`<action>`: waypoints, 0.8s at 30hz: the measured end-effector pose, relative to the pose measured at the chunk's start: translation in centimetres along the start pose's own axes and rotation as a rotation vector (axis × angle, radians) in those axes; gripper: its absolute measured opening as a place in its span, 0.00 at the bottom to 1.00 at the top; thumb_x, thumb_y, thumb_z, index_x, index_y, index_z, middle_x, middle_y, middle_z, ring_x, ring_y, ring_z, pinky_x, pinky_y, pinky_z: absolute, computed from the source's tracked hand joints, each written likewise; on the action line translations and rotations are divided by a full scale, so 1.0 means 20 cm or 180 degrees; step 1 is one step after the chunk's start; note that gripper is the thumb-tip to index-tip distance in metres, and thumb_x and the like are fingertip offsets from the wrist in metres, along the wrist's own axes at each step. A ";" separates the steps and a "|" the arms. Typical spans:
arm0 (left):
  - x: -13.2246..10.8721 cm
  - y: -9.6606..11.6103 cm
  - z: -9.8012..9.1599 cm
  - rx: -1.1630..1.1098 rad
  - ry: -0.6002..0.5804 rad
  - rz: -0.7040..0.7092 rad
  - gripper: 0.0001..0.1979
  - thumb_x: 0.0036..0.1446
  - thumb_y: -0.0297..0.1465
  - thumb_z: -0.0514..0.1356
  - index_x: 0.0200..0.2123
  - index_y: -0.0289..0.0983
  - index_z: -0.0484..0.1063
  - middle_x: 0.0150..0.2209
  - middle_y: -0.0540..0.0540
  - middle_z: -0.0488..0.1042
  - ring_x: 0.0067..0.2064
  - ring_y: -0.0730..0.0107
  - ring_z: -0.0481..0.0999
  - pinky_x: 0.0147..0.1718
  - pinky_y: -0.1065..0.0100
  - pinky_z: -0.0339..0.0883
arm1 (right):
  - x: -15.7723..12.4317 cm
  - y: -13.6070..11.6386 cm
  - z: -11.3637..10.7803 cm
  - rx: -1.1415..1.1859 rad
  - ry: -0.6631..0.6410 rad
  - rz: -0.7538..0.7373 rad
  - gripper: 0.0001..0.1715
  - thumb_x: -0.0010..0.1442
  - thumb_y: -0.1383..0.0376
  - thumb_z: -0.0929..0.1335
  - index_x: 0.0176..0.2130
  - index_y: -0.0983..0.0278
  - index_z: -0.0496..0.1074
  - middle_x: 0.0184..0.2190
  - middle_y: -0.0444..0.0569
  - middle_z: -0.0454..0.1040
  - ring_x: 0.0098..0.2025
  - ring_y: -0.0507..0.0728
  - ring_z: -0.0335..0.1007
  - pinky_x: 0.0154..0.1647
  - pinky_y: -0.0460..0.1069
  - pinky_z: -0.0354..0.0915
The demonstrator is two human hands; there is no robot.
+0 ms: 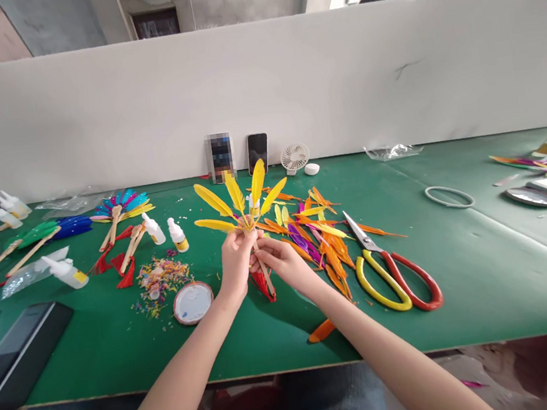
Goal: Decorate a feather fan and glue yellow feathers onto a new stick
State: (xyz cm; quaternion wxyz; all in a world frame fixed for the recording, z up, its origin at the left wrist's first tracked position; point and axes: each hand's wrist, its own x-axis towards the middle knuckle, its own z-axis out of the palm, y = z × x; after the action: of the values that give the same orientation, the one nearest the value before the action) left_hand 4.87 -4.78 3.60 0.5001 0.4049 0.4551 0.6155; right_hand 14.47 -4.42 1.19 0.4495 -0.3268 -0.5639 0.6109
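Between my hands is a feather fan [237, 196] with several yellow feathers spread above a flat wooden stick and a red tassel [262, 286] below. My left hand [237, 257] pinches it near the base of the feathers. Lower down, the fingers of my right hand [281, 261] close around the stick. A heap of loose orange, purple and yellow feathers [333, 251] lies just right of my right hand. Large scissors [381, 258] with one yellow and one red handle lie beside the heap, blades apart. Left of my left hand sits a round lid [193, 303] with whitish residue.
Small glue bottles [178, 236], colourful scraps [162, 280] and more feather fans [122, 205] on sticks occupy the left side. A black case [21, 352] lies at front left. A phone [258, 153] and small fan [295, 157] stand against the white partition [140, 108]. A ring [449, 196] lies right.
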 end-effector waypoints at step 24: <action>-0.01 0.00 0.00 0.0034 0.0143 0.0075 0.07 0.45 0.32 0.57 0.26 0.34 0.67 0.24 0.47 0.74 0.22 0.73 0.71 0.19 0.73 0.62 | 0.00 0.01 0.00 0.0016 -0.0090 0.0006 0.10 0.48 0.62 0.66 0.33 0.63 0.67 0.22 0.42 0.71 0.25 0.52 0.71 0.32 0.50 0.68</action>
State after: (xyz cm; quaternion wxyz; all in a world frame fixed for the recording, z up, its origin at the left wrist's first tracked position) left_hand 4.84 -4.90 3.60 0.4803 0.3988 0.4647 0.6279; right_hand 14.38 -4.36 1.05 0.4417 -0.3175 -0.5683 0.6173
